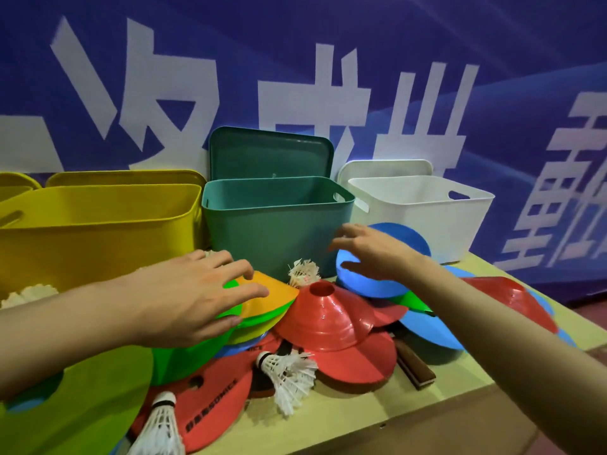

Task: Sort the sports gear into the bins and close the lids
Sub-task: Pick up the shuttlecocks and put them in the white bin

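L hand [193, 297] lies flat, fingers spread and straight, on a stack of green and orange cones [262, 300]; grip loose, nothing pinched. R hand [371, 251] hangs w/ fingers spread and lightly bent just over a blue cone [377, 284]; can't tell if fingertips touch it, grip not closed on anything.

Between the hands a red cone [325, 313] sits hole-up on the pile, w/ more red, blue and green discs under and around it on the desk [377, 418]. A worn shuttlecock [303, 272] rests against the teal bin [279, 224] front. Two white shuttlecocks lie nearer the camera: one mid-pile [285, 372], one at bottom left [161, 428]. A brown handle [415, 366] pokes out from under the red discs.

At the back of the desk, three bins in a row, all w/o lids on: yellow bin [98, 231] at left, teal in the middle, white bin [423, 211] at right. Teal lid [269, 152] and white lid [384, 167] stand upright behind their bins, against the blue banner [328, 44].
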